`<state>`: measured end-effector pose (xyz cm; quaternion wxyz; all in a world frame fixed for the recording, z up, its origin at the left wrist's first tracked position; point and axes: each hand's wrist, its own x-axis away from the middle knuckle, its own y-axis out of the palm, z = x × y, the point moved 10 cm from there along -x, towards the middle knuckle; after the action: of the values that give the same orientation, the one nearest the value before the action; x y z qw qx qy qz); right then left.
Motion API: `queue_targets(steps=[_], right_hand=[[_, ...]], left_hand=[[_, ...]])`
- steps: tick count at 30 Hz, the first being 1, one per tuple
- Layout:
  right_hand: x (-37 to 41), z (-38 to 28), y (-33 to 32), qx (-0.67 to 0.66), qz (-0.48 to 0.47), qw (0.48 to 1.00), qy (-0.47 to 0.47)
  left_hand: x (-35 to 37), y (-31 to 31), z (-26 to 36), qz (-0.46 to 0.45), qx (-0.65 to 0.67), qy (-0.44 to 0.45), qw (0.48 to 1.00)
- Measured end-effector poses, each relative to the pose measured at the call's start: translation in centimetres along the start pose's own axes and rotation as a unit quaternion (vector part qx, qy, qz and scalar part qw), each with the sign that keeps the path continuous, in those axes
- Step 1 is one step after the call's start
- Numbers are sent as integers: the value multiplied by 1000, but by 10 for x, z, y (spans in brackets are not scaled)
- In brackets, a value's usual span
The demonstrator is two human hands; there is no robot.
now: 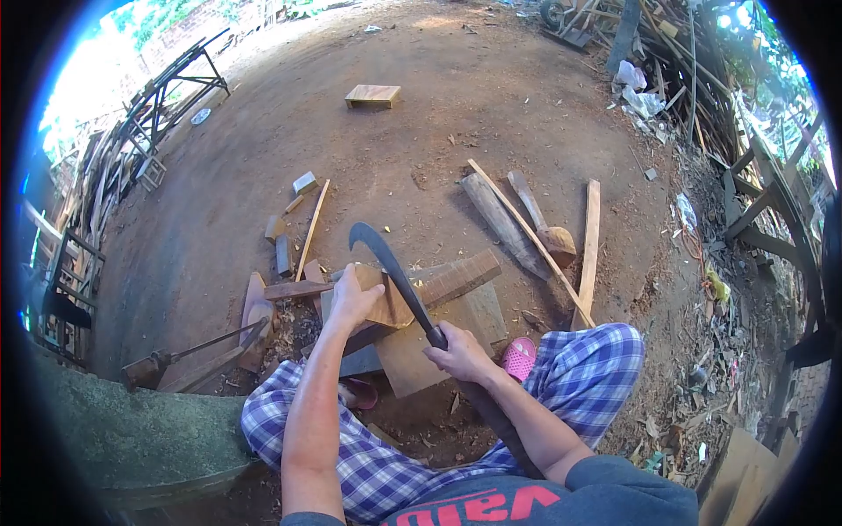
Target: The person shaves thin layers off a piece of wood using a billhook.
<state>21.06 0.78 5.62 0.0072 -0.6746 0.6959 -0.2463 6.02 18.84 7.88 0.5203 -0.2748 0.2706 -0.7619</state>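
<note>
My right hand [460, 352] is closed round a billhook [392, 266] with a dark, hooked blade. Its long handle runs back beneath my right forearm. My left hand [355, 296] grips a wooden block [393, 307] from the left, its fingers partly hidden behind the wood. The blade lies across the block, close to its right side; whether it touches cannot be made out. Behind the block a thick wooden beam [460, 275] slants up to the right. A flat board [412, 368] lies under these pieces, between my legs.
A frame saw [215, 344] rests at the left beside a mossy stone slab [149, 438]. Small wood offcuts [283, 254] lie ahead on the left. Ahead on the right are a wooden mallet [555, 245], a thick plank [502, 219] and long strips [588, 237]. A small wooden stool [373, 95] stands farther off.
</note>
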Motion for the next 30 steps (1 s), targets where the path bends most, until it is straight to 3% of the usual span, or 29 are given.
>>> queue_targets(steps=[1, 4, 13, 20, 22, 30], right_hand=[[2, 1, -2, 1, 0, 1000, -1], [10, -5, -18, 44, 42, 998, -16], [11, 8, -20, 155, 78, 985, 23], [16, 6, -39, 142, 104, 984, 16], [13, 6, -35, 6, 53, 998, 20], [17, -2, -33, 63, 82, 995, -14]], left_hand=[[1, -3, 12, 13, -13, 31, 999], [9, -7, 44, -6, -61, 14, 998], [9, -3, 56, -19, -96, 12, 995], [6, 9, 50, -40, -43, 11, 998], [8, 8, 56, -20, -81, 26, 996], [6, 12, 62, -66, -89, 31, 993]])
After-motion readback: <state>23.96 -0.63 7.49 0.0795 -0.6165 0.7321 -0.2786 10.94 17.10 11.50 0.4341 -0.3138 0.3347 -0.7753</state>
